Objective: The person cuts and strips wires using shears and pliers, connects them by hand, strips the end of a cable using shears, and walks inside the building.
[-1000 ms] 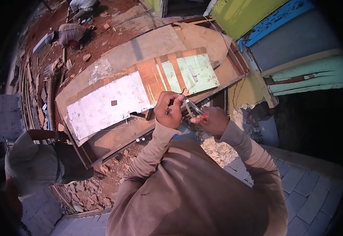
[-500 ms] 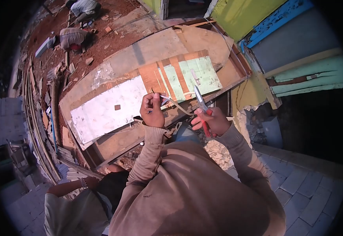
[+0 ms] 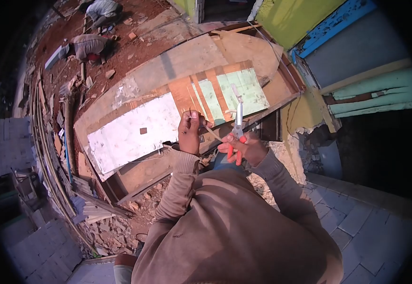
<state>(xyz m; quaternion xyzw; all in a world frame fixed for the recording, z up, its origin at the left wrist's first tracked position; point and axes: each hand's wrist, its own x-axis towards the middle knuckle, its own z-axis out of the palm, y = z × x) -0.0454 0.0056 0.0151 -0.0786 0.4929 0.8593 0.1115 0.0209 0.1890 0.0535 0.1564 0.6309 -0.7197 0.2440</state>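
A thin beige cable [image 3: 214,134] stretches between my two hands. My left hand [image 3: 189,135] is closed, pinching one end of it between thumb and fingers; the very tip is too small to make out. My right hand [image 3: 252,150] grips pliers with red handles [image 3: 237,154] and long metal jaws [image 3: 239,118], which point away from me. The cable reaches the fingers of my right hand; whether they grip it too I cannot tell. Below both hands lies a wooden panel with a white sheet [image 3: 125,137] and a pale green section [image 3: 241,92].
Two people [image 3: 90,47] bend over red soil at the upper left. Long poles and scrap wood [image 3: 50,151] lie along the left. Brick rubble [image 3: 116,234] covers the ground beside me. Grey paving [image 3: 357,227] and a broken wall edge [image 3: 293,151] are at right.
My right hand has moved left, closer to my left hand, and the pliers have turned more upright. The person at the lower left has moved mostly out of view.
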